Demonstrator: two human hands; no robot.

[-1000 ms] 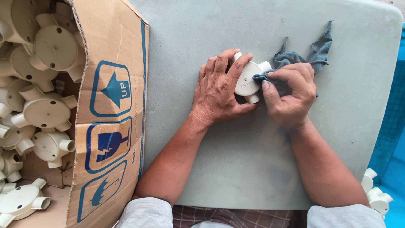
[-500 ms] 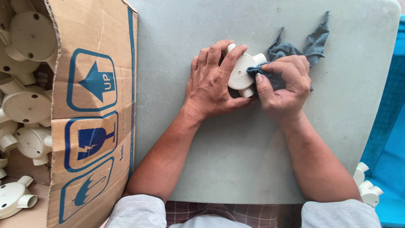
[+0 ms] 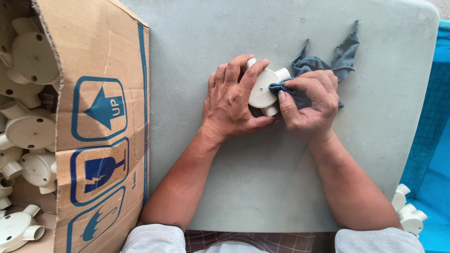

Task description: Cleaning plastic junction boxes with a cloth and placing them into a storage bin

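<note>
Junction box [image 3: 262, 91] under both hands, cardboard box [image 3: 101, 117] left

Cream junction box [image 3: 262, 92] and grey rag [image 3: 323, 65] on the table.

The box was a round, cream plastic fitting with short tubular outlets at its rim, lying flat with its smooth disc face up near the middle of the grey tabletop. I had it gripped along its left edge. The rag was dark grey-blue, crumpled, with one bunched corner pressed onto the right side of the disc face; two loose tails lay spread on the table beyond it.
</note>
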